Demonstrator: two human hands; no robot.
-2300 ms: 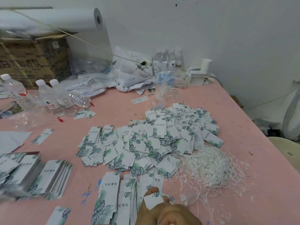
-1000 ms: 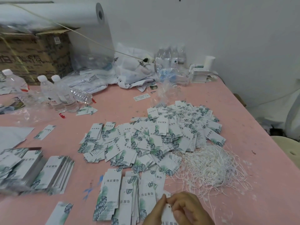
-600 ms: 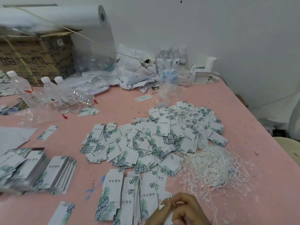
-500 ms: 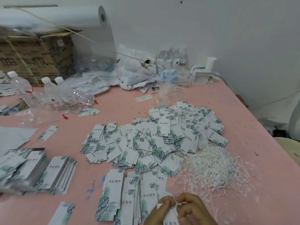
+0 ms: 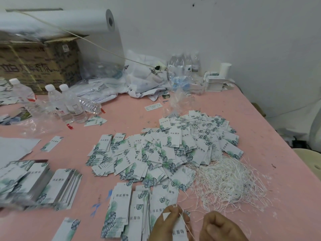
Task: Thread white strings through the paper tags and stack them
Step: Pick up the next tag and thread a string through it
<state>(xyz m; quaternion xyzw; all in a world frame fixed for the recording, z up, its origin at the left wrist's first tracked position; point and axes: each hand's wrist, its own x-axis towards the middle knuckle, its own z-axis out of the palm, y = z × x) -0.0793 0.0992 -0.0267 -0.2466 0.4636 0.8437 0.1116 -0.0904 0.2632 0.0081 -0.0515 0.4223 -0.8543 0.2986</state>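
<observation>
Threading underway at near bench edge: left hand (image 5: 166,223) fingers pinch a paper tag (image 5: 178,230) with string (image 5: 185,223) through; right hand (image 5: 220,226) curled, likely drawing it; next, pull snug, stack.

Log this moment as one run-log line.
step: threading | left hand: pinches paper tag | right hand: pulls white string | stacking: not yet

both hands (image 5: 198,226) cut by bottom edge, left stacks (image 5: 26,185) blurred
</observation>
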